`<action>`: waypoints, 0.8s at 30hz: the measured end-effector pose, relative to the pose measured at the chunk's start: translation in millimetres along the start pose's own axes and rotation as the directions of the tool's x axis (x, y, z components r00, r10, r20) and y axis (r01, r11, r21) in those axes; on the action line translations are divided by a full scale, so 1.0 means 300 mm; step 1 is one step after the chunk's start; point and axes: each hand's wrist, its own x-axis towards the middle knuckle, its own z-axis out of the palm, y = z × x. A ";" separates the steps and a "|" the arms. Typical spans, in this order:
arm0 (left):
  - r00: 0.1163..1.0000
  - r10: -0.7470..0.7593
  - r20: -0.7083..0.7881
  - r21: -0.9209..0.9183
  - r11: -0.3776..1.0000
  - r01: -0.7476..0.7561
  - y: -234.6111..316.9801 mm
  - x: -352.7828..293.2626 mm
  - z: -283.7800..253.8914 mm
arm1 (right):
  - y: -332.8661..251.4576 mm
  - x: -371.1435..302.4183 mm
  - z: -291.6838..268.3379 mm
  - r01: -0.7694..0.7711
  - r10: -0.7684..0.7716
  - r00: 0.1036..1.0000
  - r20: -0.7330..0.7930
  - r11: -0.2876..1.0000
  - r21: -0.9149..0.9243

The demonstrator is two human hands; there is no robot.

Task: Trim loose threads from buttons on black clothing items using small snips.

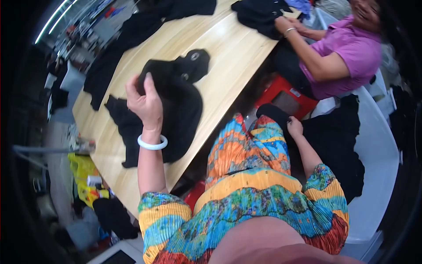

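Note:
Over the wooden table, my left hand (146, 105), with a pale bangle on its wrist, is closed on the edge of a black knit garment piece (180, 103). That piece lies partly folded, and two metal eyelets show at its far end. Low at my right side, my right hand (295, 127) grips another black knit piece (332, 141), which spreads over a translucent white bin. Part of this cloth reaches onto my lap, and the fingertips of my right hand are partly hidden.
The wooden table (239, 57) carries more black cloth along its far left edge (103, 79). A seated co-worker in a purple shirt (356, 57) handles black cloth (259, 20) at the far right. A red stool (288, 99) and the white bin (378, 167) stand on my right.

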 end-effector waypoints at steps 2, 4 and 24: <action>1.000 0.014 0.012 0.016 1.000 -0.014 0.108 0.001 -0.041 | -0.024 -0.012 -0.040 0.139 -0.136 0.990 -0.029 0.983 0.124; 0.992 0.124 0.039 0.020 0.992 -0.125 0.015 0.159 -0.146 | -0.387 0.034 0.116 0.269 -0.250 0.963 -0.101 0.910 0.317; 0.993 -0.112 0.039 0.926 0.377 0.006 -0.252 -0.002 -0.744 | -0.978 -0.093 -0.243 0.635 -0.632 0.700 -0.332 0.338 0.694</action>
